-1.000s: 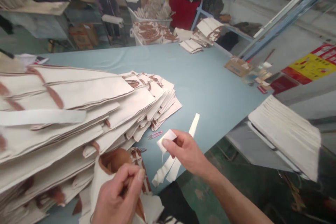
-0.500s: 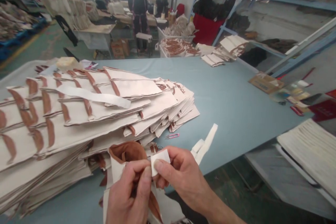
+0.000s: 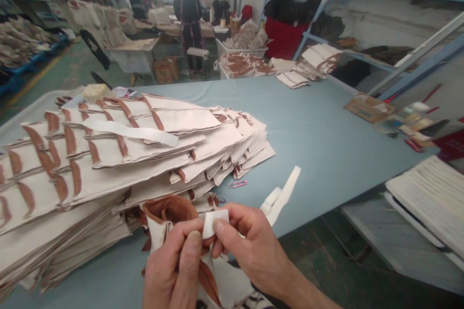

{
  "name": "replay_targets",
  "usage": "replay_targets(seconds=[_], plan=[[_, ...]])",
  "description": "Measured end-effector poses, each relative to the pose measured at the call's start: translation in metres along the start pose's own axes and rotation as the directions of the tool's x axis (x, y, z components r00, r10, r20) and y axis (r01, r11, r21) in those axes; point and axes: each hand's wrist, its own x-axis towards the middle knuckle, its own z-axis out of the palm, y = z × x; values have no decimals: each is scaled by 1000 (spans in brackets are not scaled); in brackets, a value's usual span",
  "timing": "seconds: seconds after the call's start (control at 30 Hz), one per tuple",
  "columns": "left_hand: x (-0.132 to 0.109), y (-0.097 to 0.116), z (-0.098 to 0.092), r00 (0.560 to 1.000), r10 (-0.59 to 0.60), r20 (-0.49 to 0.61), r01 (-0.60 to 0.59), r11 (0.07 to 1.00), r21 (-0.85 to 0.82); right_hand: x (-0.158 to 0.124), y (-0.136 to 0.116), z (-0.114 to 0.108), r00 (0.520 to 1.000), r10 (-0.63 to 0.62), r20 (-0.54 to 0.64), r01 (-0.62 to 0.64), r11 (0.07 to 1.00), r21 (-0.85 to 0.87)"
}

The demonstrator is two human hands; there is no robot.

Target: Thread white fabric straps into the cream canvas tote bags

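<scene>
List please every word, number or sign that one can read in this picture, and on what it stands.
No text here can be read.
On the cardboard box on the blue table: markings too blurred.
On the cartons on the floor: print too small.
On the white tag, pinched by the right hand at the bag that the left hand holds: no print shows.

Lower centre of frame: small white fabric strip point(image 3: 215, 222), folded, held upright against open brown-lined mouth of crumpled cream canvas bag point(image 3: 170, 208), body trailing past bottom edge.
</scene>
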Motion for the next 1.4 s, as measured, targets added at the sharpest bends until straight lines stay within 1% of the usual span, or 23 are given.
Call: replay_targets(seconds=[0.13, 0.23, 0.37, 0.43, 0.5, 0.6, 0.63, 0.7, 0.77, 0.83, 0.9, 0.97, 1.0, 1.13, 1.3, 1.4], plan=[[-4, 0, 2, 995, -75, 61, 77, 996, -37, -3, 2, -2, 1000, -14, 7, 14, 1000, -11], [-7, -1, 4, 993, -111, 51, 112, 993, -24, -6, 2, -4, 999, -33, 10, 33, 997, -67], [-10, 0, 5, 996, -85, 13, 85, 996, -14, -8, 6, -3, 997, -78, 4, 77, 973, -217], [-10, -2, 3, 998, -58, 13, 58, 998, 6, -9, 10, -3, 995, -102, -13, 94, 959, -268], [-10, -5, 1, 999, -27, 47, 26, 999, 23, -9, 15, -4, 997, -80, -3, 77, 969, -236], [-10, -10, -1, 993, -21, 118, 19, 1000, 20, -8, 20, -6, 999, -6, 40, 10, 993, -118], [-10, -10, -2, 991, -29, 132, 28, 1000, 8, -8, 21, -6, 999, 1, 46, 4, 994, -108], [-11, -9, -1, 988, -35, 149, 37, 999, -12, -7, 23, -8, 999, -18, 33, 22, 990, -139], [-12, -8, 0, 989, -18, 145, 19, 1000, -2, -7, 24, -8, 999, -52, 15, 54, 981, -187], [-13, -6, 2, 990, -27, 139, 25, 1000, 19, -8, 23, -8, 997, -75, 4, 74, 976, -203], [-14, -6, 4, 988, -86, 126, 86, 996, 7, -9, 21, -9, 996, -90, 17, 91, 974, -208], [-15, -6, 5, 982, -160, 98, 164, 986, -32, -11, 17, -10, 993, -101, 61, 111, 971, -211], [-15, -6, 5, 981, -179, 79, 183, 982, -47, -11, 15, -11, 991, -100, 88, 117, 971, -211], [-14, -7, 4, 989, -136, 55, 137, 990, -22, -11, 8, -15, 984, -64, 165, 93, 980, -175], [-13, -4, 2, 994, -104, 46, 104, 995, 2, -8, 10, -17, 973, -31, 227, 62, 990, -130], [-13, -2, 3, 990, -141, 22, 141, 989, -32, -6, 13, -17, 972, -10, 236, 38, 993, -111]])
